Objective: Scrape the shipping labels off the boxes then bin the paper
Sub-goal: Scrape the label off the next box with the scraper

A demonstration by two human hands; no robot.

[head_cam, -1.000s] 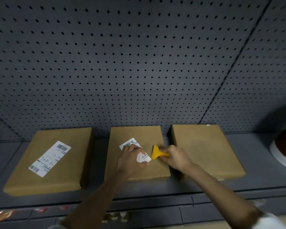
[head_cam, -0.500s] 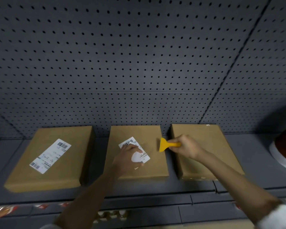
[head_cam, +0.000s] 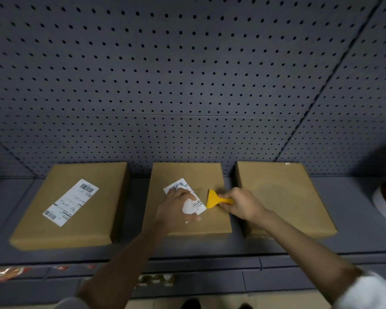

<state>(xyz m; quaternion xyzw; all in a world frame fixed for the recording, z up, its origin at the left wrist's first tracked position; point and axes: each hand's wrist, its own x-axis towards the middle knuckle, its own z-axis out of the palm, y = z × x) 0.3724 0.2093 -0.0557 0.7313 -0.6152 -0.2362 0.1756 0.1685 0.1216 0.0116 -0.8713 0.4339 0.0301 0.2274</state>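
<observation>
**Scraper blade set at the label's edge on the middle box**

The right hand [head_cam: 241,205] was clenched around the handle of a yellow scraper [head_cam: 214,200], knuckles up, with the forearm running back toward the lower right corner and ending in a white sleeve [head_cam: 370,293]. The scraper's wide blade pointed left and met the right-hand edge of the middle label [head_cam: 188,198]. The left hand [head_cam: 176,208] lay palm down and spread flat on that label, gripping nothing, its fingers [head_cam: 188,194] reaching over the paper and its thumb near the label's lower corner; the forearm extended straight back toward the lower left. Part of the label's white underside showed beside the fingers, so whether that corner had lifted could not be told with certainty.

The label sat on the middle box [head_cam: 210,175], a flat brown carton. The left box [head_cam: 54,219] carried its own label [head_cam: 70,202], intact and slanted, with barcodes at both ends. The right box [head_cam: 283,197] showed a bare top with a faint darker patch. All three boxes lay apart on a grey shelf [head_cam: 354,219] before a perforated back panel [head_cam: 187,74]. A round white-rimmed object [head_cam: 381,204] was cut off at the right edge.
</observation>
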